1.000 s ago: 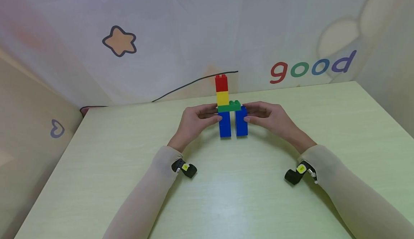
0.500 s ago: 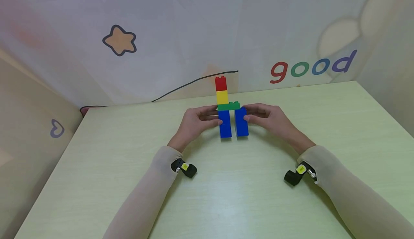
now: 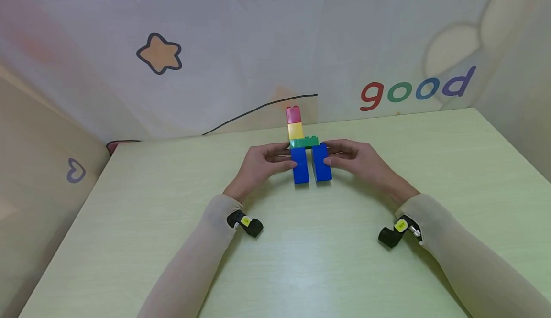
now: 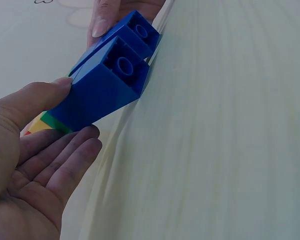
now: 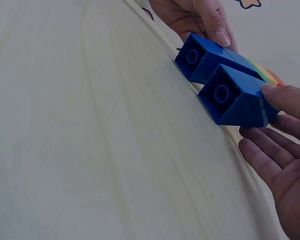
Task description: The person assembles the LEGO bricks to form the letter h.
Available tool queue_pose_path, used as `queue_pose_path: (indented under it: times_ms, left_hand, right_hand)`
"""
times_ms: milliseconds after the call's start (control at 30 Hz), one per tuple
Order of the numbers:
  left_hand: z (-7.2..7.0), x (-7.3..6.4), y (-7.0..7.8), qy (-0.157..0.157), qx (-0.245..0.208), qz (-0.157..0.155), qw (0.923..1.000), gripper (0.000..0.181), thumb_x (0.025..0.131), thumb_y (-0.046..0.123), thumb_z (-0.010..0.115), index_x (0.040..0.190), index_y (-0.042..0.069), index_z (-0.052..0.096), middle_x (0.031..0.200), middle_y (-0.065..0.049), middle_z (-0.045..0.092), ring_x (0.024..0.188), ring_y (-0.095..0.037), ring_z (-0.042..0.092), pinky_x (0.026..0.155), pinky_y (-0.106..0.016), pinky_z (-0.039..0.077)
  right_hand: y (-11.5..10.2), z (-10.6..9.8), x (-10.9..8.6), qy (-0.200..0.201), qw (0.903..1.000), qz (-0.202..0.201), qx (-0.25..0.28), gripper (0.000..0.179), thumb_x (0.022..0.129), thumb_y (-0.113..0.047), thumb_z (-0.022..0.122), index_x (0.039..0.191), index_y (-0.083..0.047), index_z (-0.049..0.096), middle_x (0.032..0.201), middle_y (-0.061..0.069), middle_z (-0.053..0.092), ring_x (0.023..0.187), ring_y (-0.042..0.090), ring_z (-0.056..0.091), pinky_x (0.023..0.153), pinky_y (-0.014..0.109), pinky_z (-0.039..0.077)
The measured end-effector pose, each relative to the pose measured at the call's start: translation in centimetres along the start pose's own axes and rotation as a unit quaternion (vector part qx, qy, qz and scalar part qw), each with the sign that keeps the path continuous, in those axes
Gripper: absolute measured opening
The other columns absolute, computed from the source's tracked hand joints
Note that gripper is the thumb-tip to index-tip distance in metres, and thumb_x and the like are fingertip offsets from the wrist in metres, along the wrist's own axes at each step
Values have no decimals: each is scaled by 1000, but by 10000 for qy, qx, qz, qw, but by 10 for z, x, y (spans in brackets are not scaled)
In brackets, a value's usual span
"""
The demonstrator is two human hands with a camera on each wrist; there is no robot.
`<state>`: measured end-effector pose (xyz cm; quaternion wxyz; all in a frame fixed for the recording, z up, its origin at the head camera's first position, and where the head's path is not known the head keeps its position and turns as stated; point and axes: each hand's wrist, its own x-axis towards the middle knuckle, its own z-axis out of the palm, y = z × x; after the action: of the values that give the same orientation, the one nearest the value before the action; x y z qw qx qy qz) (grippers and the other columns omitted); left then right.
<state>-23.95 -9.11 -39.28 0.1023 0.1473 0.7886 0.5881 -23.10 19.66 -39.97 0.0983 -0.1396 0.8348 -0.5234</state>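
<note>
Both hands hold one figure of toy building bricks near the back of the table. It has a left blue brick leg and a right blue brick leg, bridged by a green brick. A yellow brick topped by a red brick rises over the left leg. My left hand pinches the left leg between thumb and fingers, and my right hand pinches the right leg likewise. The figure tilts backward; hollow undersides of the blue legs face the wrist cameras.
The pale wooden table spreads out in front of the figure. Behind it stands a printed backdrop with a star and the word "good". Each wrist wears a small black camera.
The figure leans farther back, its red top dropping lower in the head view while the feet of the legs come slightly nearer. Both hands keep their hold and shift only a little.
</note>
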Motion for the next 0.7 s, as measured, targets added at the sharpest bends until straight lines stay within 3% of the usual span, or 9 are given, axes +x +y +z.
queue_pose_path:
  times_ms: [700]
  left_hand:
    - [0,1,-7,-68,50,-78,9999,55,93,16,85,145,6,66,133,-8,73,117,-22,72,106,-40,55]
  right_hand:
    - [4,5,2,-2,9998,125,-181,63,105,-36,70,157,-5,52,156,16,54,143,36,50,117,51,43]
